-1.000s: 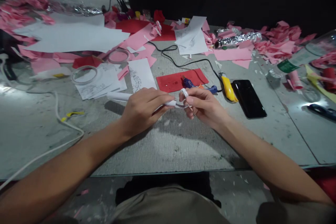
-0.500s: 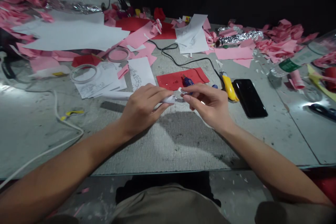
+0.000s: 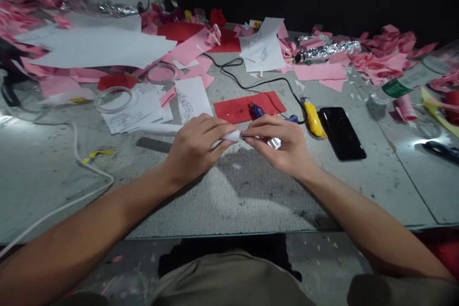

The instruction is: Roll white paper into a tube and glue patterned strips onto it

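My left hand (image 3: 201, 146) is wrapped round a thin rolled white paper tube (image 3: 159, 129), which lies nearly level above the table. The tube's right end shows past my fingertips. My right hand (image 3: 279, 143) has thumb and forefinger pinched at that end; whatever is between the fingertips is too small to make out. Beyond the hands lies a red paper strip (image 3: 233, 109) with a blue glue gun (image 3: 257, 110) on it, partly hidden by my right hand. A shiny metallic piece (image 3: 274, 143) shows under my right fingers.
Right of my hands are a yellow cutter (image 3: 314, 117), a black phone (image 3: 342, 134) and a plastic bottle (image 3: 398, 87). Printed sheets (image 3: 193, 100) and a tape roll (image 3: 114, 100) lie left. Pink scraps and a black cable spread behind; a white cable (image 3: 77, 153) runs down the left.
My right hand has moved slightly left, its fingertips now meeting the tube's end. The small white bit at those fingertips no longer shows there. My left hand has hardly moved.
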A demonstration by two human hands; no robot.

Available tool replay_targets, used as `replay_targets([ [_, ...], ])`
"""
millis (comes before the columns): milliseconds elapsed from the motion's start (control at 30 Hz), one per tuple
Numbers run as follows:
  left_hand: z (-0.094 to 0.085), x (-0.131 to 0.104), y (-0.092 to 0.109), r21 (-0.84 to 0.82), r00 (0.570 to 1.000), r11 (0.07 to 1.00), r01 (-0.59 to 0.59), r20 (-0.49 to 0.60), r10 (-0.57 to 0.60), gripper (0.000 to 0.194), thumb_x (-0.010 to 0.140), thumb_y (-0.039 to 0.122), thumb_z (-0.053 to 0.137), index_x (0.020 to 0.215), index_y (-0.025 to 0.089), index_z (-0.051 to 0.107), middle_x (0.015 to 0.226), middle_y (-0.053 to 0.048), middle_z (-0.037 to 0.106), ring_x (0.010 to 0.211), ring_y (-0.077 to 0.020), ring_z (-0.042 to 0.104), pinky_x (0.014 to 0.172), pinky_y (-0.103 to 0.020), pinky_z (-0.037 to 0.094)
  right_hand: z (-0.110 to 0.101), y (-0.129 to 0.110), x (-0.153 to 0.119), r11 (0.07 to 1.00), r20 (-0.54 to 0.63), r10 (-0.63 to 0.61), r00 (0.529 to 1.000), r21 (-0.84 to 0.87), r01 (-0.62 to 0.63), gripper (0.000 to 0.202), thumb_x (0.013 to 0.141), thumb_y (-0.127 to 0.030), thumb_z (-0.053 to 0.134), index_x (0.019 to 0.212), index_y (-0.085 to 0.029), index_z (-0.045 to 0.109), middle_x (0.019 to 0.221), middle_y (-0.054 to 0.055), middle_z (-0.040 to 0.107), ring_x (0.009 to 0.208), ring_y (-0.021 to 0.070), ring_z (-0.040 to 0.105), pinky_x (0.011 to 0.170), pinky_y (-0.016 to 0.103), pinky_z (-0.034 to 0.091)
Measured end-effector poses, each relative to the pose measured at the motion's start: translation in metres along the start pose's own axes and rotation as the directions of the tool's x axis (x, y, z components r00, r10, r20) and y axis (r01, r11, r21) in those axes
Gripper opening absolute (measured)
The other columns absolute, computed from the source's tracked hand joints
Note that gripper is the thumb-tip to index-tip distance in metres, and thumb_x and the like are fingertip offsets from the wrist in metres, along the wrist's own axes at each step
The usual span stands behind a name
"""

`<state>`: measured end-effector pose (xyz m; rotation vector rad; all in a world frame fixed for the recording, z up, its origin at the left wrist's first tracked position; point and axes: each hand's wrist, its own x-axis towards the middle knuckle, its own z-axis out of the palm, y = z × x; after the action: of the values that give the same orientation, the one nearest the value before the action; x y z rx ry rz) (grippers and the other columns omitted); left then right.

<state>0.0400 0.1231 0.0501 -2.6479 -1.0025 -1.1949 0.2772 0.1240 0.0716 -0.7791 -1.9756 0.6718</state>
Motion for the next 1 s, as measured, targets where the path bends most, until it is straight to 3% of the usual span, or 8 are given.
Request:
replay_targets([
  [233, 0.000, -0.002, 0.000, -0.016, 1.000, 1.000, -0.021, -0.001, 0.021, 0.019, 0.102, 0.021, 0.070, 0.120, 0.015, 0.071, 0.109, -0.011, 0.079, 0.097, -0.0254, 0.071, 0.086, -0.040, 0.058, 0.002, 0.005, -0.002, 0.964, -0.001, 0.213, 0.977, 0.163, -0.210, 0.013, 0.088, -0.031, 0.087, 0.097, -0.025, 0.080, 0.098, 0.002, 0.080, 0.086, 0.0174, 0.071, 0.067, 0.030, 0.054],
  [333, 0.000, -0.002, 0.000, -0.007, 1.000, 1.000, -0.009, -0.004, 0.009, 0.021, 0.101, 0.023, 0.071, 0.122, 0.017, 0.072, 0.110, -0.010, 0.079, 0.099, -0.0252, 0.071, 0.088, -0.041, 0.059, 0.000, 0.007, 0.001, 0.959, 0.012, 0.233, 0.973, 0.166, -0.231, 0.016, 0.085, -0.033, 0.090, 0.094, -0.024, 0.079, 0.102, 0.003, 0.078, 0.092, 0.0190, 0.071, 0.067, 0.030, 0.054],
  [433, 0.000, -0.001, 0.000, 0.003, 1.000, 1.000, -0.004, -0.019, 0.004, 0.022, 0.101, 0.024, 0.072, 0.122, 0.018, 0.072, 0.111, -0.010, 0.078, 0.101, -0.0252, 0.071, 0.091, -0.041, 0.059, -0.001, 0.007, 0.002, 0.975, 0.036, 0.188, 0.981, 0.110, -0.191, 0.010, 0.090, -0.031, 0.085, 0.090, -0.023, 0.079, 0.112, 0.005, 0.077, 0.095, 0.0193, 0.071, 0.071, 0.031, 0.055],
  [533, 0.000, -0.001, 0.000, 0.005, 1.000, 1.000, -0.006, -0.016, 0.006, 0.023, 0.101, 0.022, 0.072, 0.123, 0.019, 0.072, 0.111, -0.010, 0.078, 0.101, -0.0250, 0.071, 0.092, -0.042, 0.059, -0.001, 0.007, 0.001, 0.991, 0.058, 0.115, 0.992, 0.054, -0.118, 0.003, 0.095, -0.027, 0.078, 0.094, -0.024, 0.080, 0.123, 0.007, 0.076, 0.102, 0.0210, 0.071, 0.083, 0.037, 0.058],
  [667, 0.000, -0.002, -0.001, 0.032, 1.000, 0.999, -0.017, 0.005, 0.017, 0.018, 0.101, 0.022, 0.070, 0.120, 0.021, 0.072, 0.109, -0.009, 0.078, 0.100, -0.0251, 0.071, 0.089, -0.041, 0.058, -0.001, 0.008, -0.002, 0.999, 0.090, 0.003, 0.996, -0.032, 0.000, 0.012, 0.098, -0.019, 0.071, 0.102, -0.025, 0.080, 0.130, 0.008, 0.074, 0.110, 0.0236, 0.069, 0.101, 0.047, 0.055],
  [833, 0.001, -0.004, 0.000, 0.053, 1.000, 0.998, -0.017, 0.026, 0.015, 0.013, 0.102, 0.020, 0.067, 0.115, 0.020, 0.071, 0.110, -0.008, 0.078, 0.097, -0.0225, 0.074, 0.084, -0.036, 0.058, 0.001, 0.011, -0.003, 0.972, 0.137, -0.111, 0.984, -0.190, 0.136, 0.018, 0.098, -0.016, 0.066, 0.106, -0.027, 0.078, 0.139, 0.011, 0.070, 0.118, 0.0297, 0.066, 0.101, 0.054, 0.052],
  [1000, 0.001, -0.004, 0.003, 0.011, 0.999, 1.000, -0.026, 0.037, 0.025, 0.013, 0.102, 0.017, 0.067, 0.115, 0.018, 0.070, 0.112, -0.009, 0.077, 0.102, -0.0217, 0.075, 0.089, -0.034, 0.061, 0.004, 0.013, -0.004, 0.963, 0.096, -0.154, 0.983, -0.206, 0.171, 0.018, 0.098, -0.013, 0.065, 0.103, -0.026, 0.077, 0.137, 0.012, 0.072, 0.119, 0.0289, 0.066, 0.095, 0.051, 0.054],
])
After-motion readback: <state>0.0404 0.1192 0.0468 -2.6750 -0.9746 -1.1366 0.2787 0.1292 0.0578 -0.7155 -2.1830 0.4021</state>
